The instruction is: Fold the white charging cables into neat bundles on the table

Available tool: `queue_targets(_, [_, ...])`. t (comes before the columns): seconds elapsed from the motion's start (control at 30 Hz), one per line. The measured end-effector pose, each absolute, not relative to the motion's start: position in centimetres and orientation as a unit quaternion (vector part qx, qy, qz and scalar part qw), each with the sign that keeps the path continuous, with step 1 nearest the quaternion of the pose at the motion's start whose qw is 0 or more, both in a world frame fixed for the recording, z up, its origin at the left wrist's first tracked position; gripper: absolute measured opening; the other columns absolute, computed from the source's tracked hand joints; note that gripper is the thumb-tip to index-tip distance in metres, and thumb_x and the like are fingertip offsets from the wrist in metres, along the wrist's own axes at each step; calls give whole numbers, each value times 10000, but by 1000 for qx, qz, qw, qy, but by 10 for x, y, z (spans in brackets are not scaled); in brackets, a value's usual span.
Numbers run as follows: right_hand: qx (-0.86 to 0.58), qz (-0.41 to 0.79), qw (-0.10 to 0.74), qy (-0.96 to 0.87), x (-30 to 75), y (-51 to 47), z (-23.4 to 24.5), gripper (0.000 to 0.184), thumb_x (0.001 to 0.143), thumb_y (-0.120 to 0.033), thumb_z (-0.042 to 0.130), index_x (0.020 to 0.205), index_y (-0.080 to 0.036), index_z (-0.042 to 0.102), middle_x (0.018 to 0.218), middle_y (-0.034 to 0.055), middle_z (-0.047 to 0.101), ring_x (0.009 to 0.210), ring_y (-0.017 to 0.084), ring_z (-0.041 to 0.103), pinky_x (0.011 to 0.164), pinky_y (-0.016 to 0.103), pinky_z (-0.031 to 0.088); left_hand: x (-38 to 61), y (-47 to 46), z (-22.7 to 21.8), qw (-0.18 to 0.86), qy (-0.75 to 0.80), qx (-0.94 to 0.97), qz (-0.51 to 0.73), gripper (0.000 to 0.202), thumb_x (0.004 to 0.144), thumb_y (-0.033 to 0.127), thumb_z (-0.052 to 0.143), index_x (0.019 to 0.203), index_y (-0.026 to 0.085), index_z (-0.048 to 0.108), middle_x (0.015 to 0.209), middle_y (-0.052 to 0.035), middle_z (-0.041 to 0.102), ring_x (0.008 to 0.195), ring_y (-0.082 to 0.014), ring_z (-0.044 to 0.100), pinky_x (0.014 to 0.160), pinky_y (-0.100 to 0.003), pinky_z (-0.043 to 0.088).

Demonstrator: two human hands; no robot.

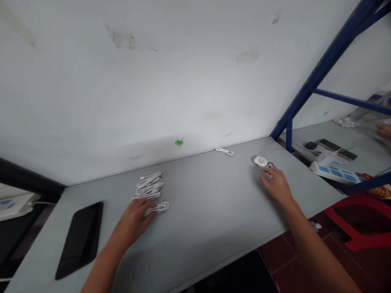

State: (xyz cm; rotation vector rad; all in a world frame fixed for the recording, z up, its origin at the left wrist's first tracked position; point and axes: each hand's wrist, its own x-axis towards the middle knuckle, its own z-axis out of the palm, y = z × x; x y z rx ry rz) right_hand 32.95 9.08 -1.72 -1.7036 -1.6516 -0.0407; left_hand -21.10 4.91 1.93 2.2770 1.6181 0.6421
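Note:
My left hand [137, 217] is closed on a looped white cable [161, 206], whose coil sticks out past the fingers to the right. Just beyond that hand, several bundled white cables [149, 184] lie in a stack on the grey table [210, 203]. At the right, my right hand [276, 185] reaches over the tabletop with thumb and fingers apart. Right beyond its fingertips sits a rounded white case [260, 161] with a small dark patterned piece [271, 165] beside it. Whether the fingertips touch the case, I cannot tell.
One more bundled white cable [224, 151] lies against the wall. A black tablet [81, 240] rests at the left. Blue metal framing [305, 91] rises at the right, past which are a power strip [336, 173] and a red stool [356, 228].

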Motion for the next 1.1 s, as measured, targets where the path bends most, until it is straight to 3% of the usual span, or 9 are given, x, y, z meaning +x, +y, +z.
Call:
queue_targets(0.07, [-670,-46,378,-637,331,98,-16,318,841,-435,566,1001,-180,669,971,139,667,933,296,597,817,460,492,-221,51,14,62,575,788,212,232,842,399,599,960,261,743,1068,-95,696,1033,-302,588,924,-426,439])
queue_targets(0.2, [-614,55,389,-684,284,150,-8,344,877,-426,547,1066,-159,652,1030,140,650,942,262,596,736,371,505,-206,50,11,-46,639,752,156,269,887,338,546,1077,266,722,1227,-118,630,1113,-329,543,926,-473,428])
queue_targets(0.33, [-641,77,362,-672,237,211,-12,416,828,-396,611,1149,-132,638,1156,178,631,1087,302,545,930,430,444,-185,42,12,-74,688,711,129,326,895,273,536,1195,254,662,1316,-128,573,1172,-329,510,949,-488,424])
queue_targets(0.43, [-676,112,381,-621,224,225,-20,322,842,-370,567,1003,-123,695,1025,174,675,1002,293,568,917,411,425,-182,37,13,-51,692,706,139,337,888,216,529,1202,260,644,1293,-115,587,1167,-309,526,961,-477,429])
queue_targets(0.53, [-672,150,416,-594,215,207,-26,390,893,-441,466,878,-134,707,834,121,692,815,247,593,779,349,449,-175,40,18,-42,690,689,218,293,868,220,545,1139,244,655,1315,-119,576,1200,-319,520,1004,-505,407])
queue_targets(0.67, [-536,440,510,-509,175,160,-29,490,795,-636,574,746,-162,687,647,32,641,612,175,542,581,278,414,-119,64,21,118,599,669,424,259,875,332,552,1072,198,655,1156,-117,653,1113,-263,595,951,-423,472])
queue_targets(0.8, [-372,634,452,-505,129,129,-28,479,740,-641,683,763,-162,703,672,31,650,590,141,536,560,264,432,-49,85,11,405,509,612,449,388,909,453,496,1065,141,665,957,-105,711,812,-201,647,713,-317,513])
queue_targets(0.9, [-388,582,417,-581,120,122,-24,437,841,-591,612,790,-167,702,653,18,624,580,133,527,566,265,437,-35,90,0,439,490,597,460,399,910,482,509,984,133,689,874,-82,708,740,-179,615,684,-290,489])
queue_targets(1.1, [-387,319,460,-733,130,119,-11,161,867,-302,659,986,-196,681,848,44,655,733,161,582,665,288,483,-49,88,-7,421,509,580,476,362,909,458,534,1011,143,680,903,-71,699,778,-177,615,709,-278,481])
